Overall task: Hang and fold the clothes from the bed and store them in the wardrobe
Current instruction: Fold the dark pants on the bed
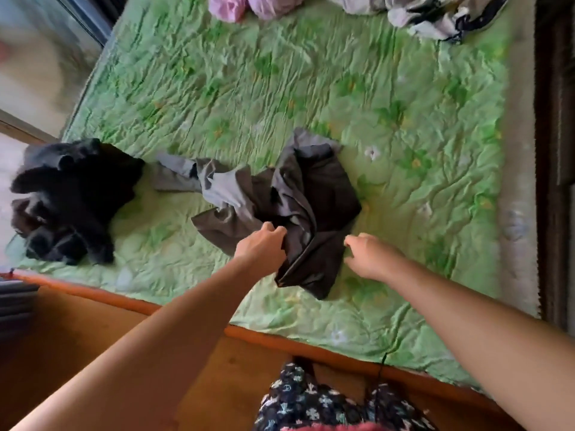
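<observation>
**Left hand on the grey garment, right hand beside it**

- Grey garment (298,194): crumpled on the green quilted bed cover (389,98), about mid-frame. One twisted length trails off toward 9 o'clock. The darker bulk is bunched toward 5 o'clock.
- My left hand (263,241): at the garment's 7 o'clock edge, fingers curled into the cloth and gripping a fold.
- My right hand (370,255): at the garment's 4 o'clock side, just beside the cloth. Fingers are loosely bent with nothing in them. The tips point at the fabric, but I can't tell if they touch it.
- Black clothes pile (71,200): at 9 o'clock from the grey garment, by the bed's edge. It sits near the tip of the trailing length, and I can't tell if they touch.
- Pink clothes (249,6): at 12 o'clock, on the far side of the bed, cut off by the frame and well apart from my hands.
- White and black clothes (429,14): a heap at 1 o'clock, also on the far side.
- Orange wooden bed frame (311,342): runs along the near edge at 6 o'clock, with brown floor (93,337) below it at 7 o'clock.
- My dark patterned trousers (311,399): at the bottom of the view, at 6 o'clock.
</observation>
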`<move>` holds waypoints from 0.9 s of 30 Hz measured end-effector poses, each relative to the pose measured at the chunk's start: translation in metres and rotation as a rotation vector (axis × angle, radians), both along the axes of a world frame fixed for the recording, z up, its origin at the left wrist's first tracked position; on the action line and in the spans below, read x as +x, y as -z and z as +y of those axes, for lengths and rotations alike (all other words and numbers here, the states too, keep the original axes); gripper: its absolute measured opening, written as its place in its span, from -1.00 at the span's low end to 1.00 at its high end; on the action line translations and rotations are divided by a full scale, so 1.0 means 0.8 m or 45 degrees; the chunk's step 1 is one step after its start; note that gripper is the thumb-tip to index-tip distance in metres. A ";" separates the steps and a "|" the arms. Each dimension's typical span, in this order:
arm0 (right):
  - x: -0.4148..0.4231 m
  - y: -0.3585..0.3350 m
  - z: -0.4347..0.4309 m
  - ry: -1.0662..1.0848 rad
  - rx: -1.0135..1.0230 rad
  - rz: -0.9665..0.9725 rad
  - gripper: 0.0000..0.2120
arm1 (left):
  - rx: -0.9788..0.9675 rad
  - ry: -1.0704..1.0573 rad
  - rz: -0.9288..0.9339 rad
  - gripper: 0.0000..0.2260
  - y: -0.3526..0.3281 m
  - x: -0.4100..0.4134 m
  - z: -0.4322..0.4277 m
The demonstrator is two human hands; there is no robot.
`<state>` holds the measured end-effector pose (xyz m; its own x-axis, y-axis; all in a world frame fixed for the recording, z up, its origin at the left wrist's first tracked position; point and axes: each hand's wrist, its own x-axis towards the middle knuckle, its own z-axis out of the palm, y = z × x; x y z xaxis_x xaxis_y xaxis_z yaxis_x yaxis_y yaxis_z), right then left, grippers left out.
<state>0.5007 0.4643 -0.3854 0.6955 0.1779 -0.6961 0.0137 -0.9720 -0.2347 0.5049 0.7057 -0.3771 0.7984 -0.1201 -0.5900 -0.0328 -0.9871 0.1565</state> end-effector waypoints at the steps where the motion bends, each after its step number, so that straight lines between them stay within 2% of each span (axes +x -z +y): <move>1: 0.006 0.017 0.012 0.013 -0.002 0.015 -0.62 | -0.005 0.030 0.019 -0.61 0.017 0.012 0.006; 6: 0.037 0.104 0.062 0.132 0.057 0.063 -0.46 | -0.016 0.106 -0.015 -0.16 0.088 0.069 0.010; 8: 0.048 0.140 0.076 0.198 0.107 0.100 -0.47 | 0.037 0.131 -0.042 -0.10 0.113 0.095 0.006; 10: 0.052 0.171 0.083 0.248 0.119 0.150 -0.45 | 0.122 0.145 -0.003 -0.19 0.134 0.119 0.003; 11: 0.050 0.183 0.086 0.243 0.086 0.158 -0.47 | 0.150 0.155 0.005 -0.32 0.143 0.126 0.003; 13: 0.041 0.199 0.087 0.203 -0.019 0.115 -0.61 | 0.163 0.177 -0.039 -0.61 0.156 0.129 0.005; 15: 0.028 0.204 0.085 0.191 -0.051 0.021 -0.72 | 0.129 0.166 -0.086 -0.76 0.159 0.121 0.009; 18: 0.008 0.190 0.072 0.237 0.050 -0.094 -0.73 | 0.047 0.099 -0.149 -0.81 0.138 0.108 0.019; 21: 0.008 0.152 0.054 0.342 0.194 -0.170 -0.75 | -0.034 -0.047 -0.316 -0.85 0.091 0.110 0.034; 24: 0.028 0.084 0.041 0.478 0.433 -0.303 -0.83 | -0.107 -0.260 -0.520 -0.86 0.020 0.129 0.049; 27: 0.059 -0.008 0.034 0.559 0.581 -0.532 -0.72 | -0.238 -0.413 -0.667 -0.84 -0.067 0.151 0.057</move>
